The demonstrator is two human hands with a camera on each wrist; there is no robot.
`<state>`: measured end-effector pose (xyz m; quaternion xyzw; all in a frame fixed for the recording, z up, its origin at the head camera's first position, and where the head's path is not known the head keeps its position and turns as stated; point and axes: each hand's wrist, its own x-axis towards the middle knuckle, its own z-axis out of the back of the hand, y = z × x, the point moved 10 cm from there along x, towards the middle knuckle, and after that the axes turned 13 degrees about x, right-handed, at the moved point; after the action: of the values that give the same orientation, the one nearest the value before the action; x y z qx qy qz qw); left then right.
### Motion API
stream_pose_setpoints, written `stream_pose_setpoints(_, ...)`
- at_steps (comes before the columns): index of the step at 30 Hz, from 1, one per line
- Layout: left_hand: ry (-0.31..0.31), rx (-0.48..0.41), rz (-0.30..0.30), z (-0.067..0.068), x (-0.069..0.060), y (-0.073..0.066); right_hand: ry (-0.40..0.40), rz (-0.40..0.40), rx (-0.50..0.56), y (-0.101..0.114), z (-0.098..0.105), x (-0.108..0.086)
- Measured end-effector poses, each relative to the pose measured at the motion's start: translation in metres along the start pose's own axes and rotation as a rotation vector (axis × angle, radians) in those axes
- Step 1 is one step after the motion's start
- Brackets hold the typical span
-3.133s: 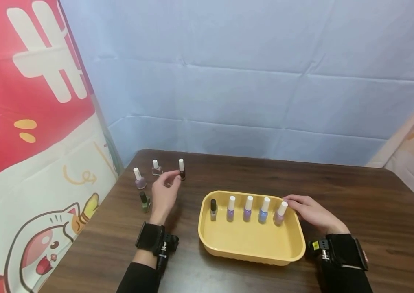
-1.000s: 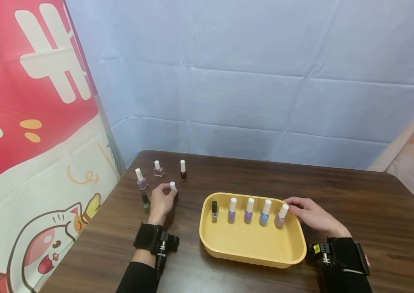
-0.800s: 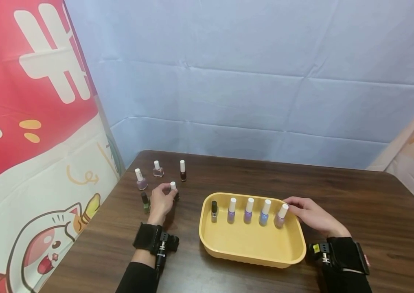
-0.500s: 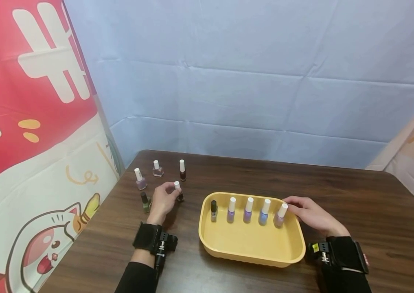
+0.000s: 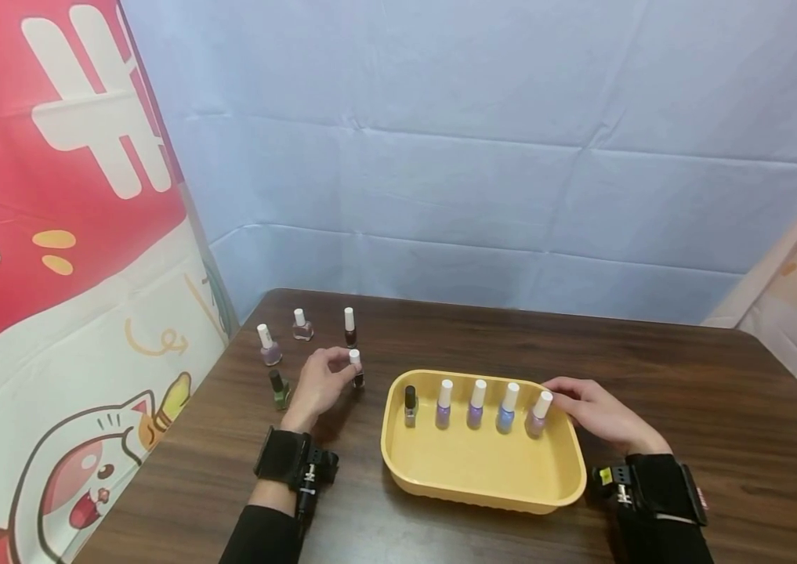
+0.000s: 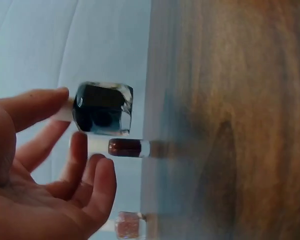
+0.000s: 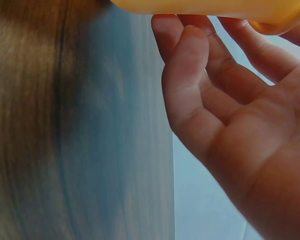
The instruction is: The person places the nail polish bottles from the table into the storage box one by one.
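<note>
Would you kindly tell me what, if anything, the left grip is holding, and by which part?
The left grip holds a dark nail polish bottle, pinched by its white cap.

A strip of brown wooden table point(image 5: 359, 439) gives passage between the left grip point(image 5: 320, 381), holding a dark glass bottle with a white cap point(image 5: 358, 377), and the rectangular yellow plastic tray point(image 5: 469, 495). Inside, a row of five capped glass bottles point(image 5: 476, 411) blocks the back; the front is reachable from above. The right grip point(image 5: 606, 415) obstructs the back right corner. A slim dark bottle point(image 5: 350, 333) stands close behind the left grip.
</note>
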<state>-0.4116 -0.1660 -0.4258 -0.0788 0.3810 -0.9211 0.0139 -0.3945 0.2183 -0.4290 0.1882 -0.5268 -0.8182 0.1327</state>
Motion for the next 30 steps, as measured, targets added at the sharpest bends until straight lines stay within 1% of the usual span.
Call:
stream_pose_setpoints(5, 0.020, 0.043, -0.082, 0.002, -0.001, -0.013, -0.001, 0.008, -0.007, 0.002, 0.000, -0.001)
stream_pose_setpoints(9, 0.037, 0.032, -0.124, 0.003, -0.002, -0.020, 0.008, 0.020, -0.001, 0.003, -0.001, -0.002)
stream_pose_setpoints(12, 0.047, -0.015, -0.172, 0.005, -0.004, -0.028, 0.014, 0.022, 0.009, 0.003, -0.002, -0.002)
stream_pose_setpoints(18, 0.064, -0.133, -0.313, 0.012, -0.011, -0.052, -0.003, 0.001, -0.002, 0.002, -0.001, -0.001)
stream_pose_setpoints(19, 0.076, -0.162, -0.326, 0.014, -0.014, -0.059, -0.007, -0.004, -0.005, 0.002, 0.000, -0.001)
stream_pose_setpoints(21, 0.108, -0.210, -0.351, 0.015, -0.017, -0.067, -0.017, -0.010, -0.015, 0.002, 0.000, -0.001)
stream_pose_setpoints(24, 0.186, -0.254, -0.381, 0.012, -0.023, -0.077, -0.026, -0.015, -0.022, 0.002, 0.001, -0.002)
stream_pose_setpoints(27, 0.258, -0.236, -0.431, 0.003, -0.027, -0.082, -0.030, -0.014, -0.026, 0.001, 0.001, -0.002)
stream_pose_setpoints(30, 0.315, -0.214, -0.457, -0.006, -0.031, -0.085, -0.031, -0.013, -0.027, 0.001, 0.000, -0.002)
